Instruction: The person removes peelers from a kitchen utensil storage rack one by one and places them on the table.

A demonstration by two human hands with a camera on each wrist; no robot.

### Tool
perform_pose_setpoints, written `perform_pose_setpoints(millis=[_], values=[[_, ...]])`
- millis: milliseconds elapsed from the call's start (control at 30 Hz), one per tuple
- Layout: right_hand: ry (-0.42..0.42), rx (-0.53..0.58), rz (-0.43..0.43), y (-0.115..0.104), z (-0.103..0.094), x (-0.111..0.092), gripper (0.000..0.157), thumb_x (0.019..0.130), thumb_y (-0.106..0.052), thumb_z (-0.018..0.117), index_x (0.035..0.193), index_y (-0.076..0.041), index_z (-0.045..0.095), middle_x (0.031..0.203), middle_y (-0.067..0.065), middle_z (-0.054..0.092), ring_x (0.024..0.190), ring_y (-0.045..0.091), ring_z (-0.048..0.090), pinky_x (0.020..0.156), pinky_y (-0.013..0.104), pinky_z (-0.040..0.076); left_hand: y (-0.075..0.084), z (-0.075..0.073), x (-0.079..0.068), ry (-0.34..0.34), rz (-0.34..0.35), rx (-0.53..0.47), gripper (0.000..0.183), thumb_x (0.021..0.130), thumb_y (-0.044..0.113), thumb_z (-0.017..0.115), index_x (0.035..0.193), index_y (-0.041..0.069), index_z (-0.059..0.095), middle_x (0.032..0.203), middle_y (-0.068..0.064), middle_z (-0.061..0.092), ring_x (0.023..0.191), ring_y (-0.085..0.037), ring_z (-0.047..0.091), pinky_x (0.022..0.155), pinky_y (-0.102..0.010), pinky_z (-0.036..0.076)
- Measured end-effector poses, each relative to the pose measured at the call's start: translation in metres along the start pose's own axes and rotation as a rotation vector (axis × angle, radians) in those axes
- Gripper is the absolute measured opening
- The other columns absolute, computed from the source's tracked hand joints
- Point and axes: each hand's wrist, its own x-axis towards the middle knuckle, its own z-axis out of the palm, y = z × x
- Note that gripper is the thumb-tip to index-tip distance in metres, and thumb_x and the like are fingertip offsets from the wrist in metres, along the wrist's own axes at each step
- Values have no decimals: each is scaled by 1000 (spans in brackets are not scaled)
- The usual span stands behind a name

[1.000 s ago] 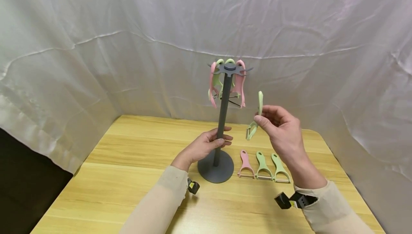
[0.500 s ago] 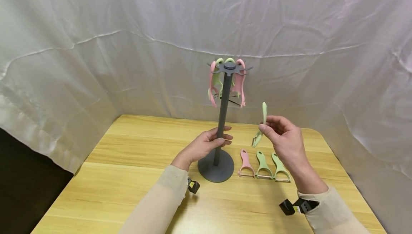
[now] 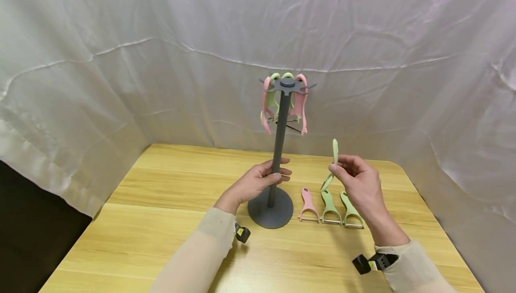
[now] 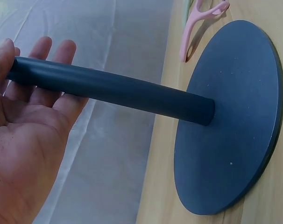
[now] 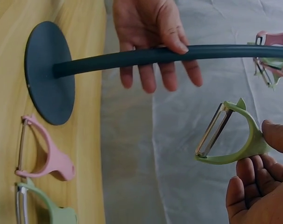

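Note:
My right hand [image 3: 361, 183] pinches the handle of a green vegetable peeler [image 5: 251, 147], blade end pointing down and toward the stand. Dark grey and upright, a utensil stand [image 3: 281, 136] stands on the table, its round base flat on the wood. My left hand [image 3: 258, 181] holds its post low down, thumb in front and fingers behind. Pink and green peelers [image 3: 300, 100] hang from the hooks at the stand's top. On the table right of the base lie a pink peeler [image 3: 307, 205] and two green peelers [image 3: 329, 208], side by side, below my right hand.
The wooden table [image 3: 161, 221] ends at a pale fabric curtain [image 3: 225, 37] behind and at both sides. A dark gap [image 3: 32, 230] shows beyond the left edge. Bare hooks [image 3: 311, 86] stick out at the right of the stand's top.
My right hand has moved down and slightly right, away from the stand's top, carrying the green peeler. The left hand, stand and the peelers on the table keep their places.

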Motion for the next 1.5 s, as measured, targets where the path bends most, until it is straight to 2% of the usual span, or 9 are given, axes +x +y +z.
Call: perform_pose_setpoints(millis=[233,500,767,1033,1333,1500], values=[[7,-2,25,11,0,2,39,101,-28,75,129,-1,69,111,9,74,91,-2,64,77,13,55,0,1,0,5,2,3,47,112,14,53,159,16,48,145,-16,65,134,-29,64,114,-43,50],[11,-21,56,22,-1,3,39,100,-28,76,129,-3,70,106,2,74,90,-4,63,77,12,54,0,1,-1,7,0,4,47,112,15,53,159,17,47,146,-18,63,135,-28,64,114,-42,49],[-9,-59,89,29,-3,3,46,100,-33,75,132,-1,68,112,8,74,89,-7,62,76,11,53,0,1,-1,6,10,-3,48,112,14,53,159,15,47,146,-19,63,135,-30,64,115,-45,49],[-5,-140,98,35,-6,3,46,100,-37,75,131,-3,69,118,16,74,86,-8,61,72,13,51,-1,0,0,9,1,0,48,112,14,53,159,16,47,145,-16,65,135,-29,64,114,-43,50],[8,-233,87,49,-12,3,46,102,-41,71,130,-4,69,116,14,75,86,-8,60,72,14,50,0,1,0,9,0,2,47,112,14,53,159,17,47,145,-17,65,134,-29,64,113,-42,50],[15,-293,100,58,-17,6,47,102,-43,71,129,-5,70,114,14,76,86,1,63,71,16,49,0,1,-1,11,2,6,47,112,14,53,158,17,48,145,-19,64,134,-29,64,114,-43,50]])
